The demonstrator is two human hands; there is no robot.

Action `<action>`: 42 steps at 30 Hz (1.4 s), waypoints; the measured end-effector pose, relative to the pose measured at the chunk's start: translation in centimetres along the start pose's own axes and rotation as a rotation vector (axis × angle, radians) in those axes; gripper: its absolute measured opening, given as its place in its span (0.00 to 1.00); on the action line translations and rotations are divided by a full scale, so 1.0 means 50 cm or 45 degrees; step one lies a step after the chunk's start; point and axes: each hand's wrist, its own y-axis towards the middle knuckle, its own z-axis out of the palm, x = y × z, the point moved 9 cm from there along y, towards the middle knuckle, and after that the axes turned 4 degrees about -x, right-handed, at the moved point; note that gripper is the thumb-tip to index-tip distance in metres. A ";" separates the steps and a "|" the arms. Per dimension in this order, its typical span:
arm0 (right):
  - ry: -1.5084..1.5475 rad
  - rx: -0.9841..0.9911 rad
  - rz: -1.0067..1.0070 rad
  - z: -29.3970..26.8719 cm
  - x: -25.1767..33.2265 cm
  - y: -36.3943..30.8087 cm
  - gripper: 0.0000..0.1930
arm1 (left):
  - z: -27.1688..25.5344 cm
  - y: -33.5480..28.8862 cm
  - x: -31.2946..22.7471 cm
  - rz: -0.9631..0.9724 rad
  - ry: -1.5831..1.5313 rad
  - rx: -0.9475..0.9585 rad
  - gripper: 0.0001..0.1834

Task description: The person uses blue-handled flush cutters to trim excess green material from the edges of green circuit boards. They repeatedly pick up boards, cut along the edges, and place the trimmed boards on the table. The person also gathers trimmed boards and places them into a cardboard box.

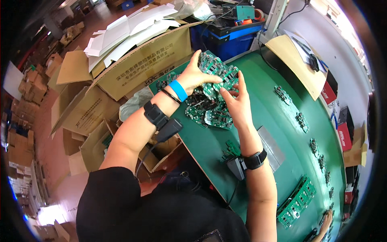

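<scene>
Between my two hands is a cluster of green circuit boards (215, 66) with small dark and silvery components, raised over the far left part of the green table. My left hand (194, 77) grips it from the left, thumb across the front and fingers at the far side. On the right edge, my right hand (238, 101) is closed with its thumb and fingers around the boards. A heap of similar circuit boards (217, 118) lies directly below on the table. How many boards I hold cannot be made out.
Cardboard boxes (149, 60) stand left of the green table (258, 115). A blue bin (238, 40) is behind. Rightward lie a grey flat sheet (271, 147), a green board panel (297, 201) and a row of boards (314, 147). Another person's hand (325, 222) shows lower right.
</scene>
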 end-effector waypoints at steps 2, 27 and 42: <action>0.095 0.036 0.010 0.002 -0.011 0.007 0.41 | -0.006 -0.005 0.001 -0.128 -0.045 -0.043 0.62; -0.370 0.277 -0.189 -0.102 0.004 -0.074 0.16 | -0.130 -0.232 -0.160 0.030 -0.719 -0.341 0.22; -0.305 1.065 -0.010 0.016 0.060 -0.272 0.15 | -0.547 -0.655 -0.380 0.218 -0.452 -1.366 0.29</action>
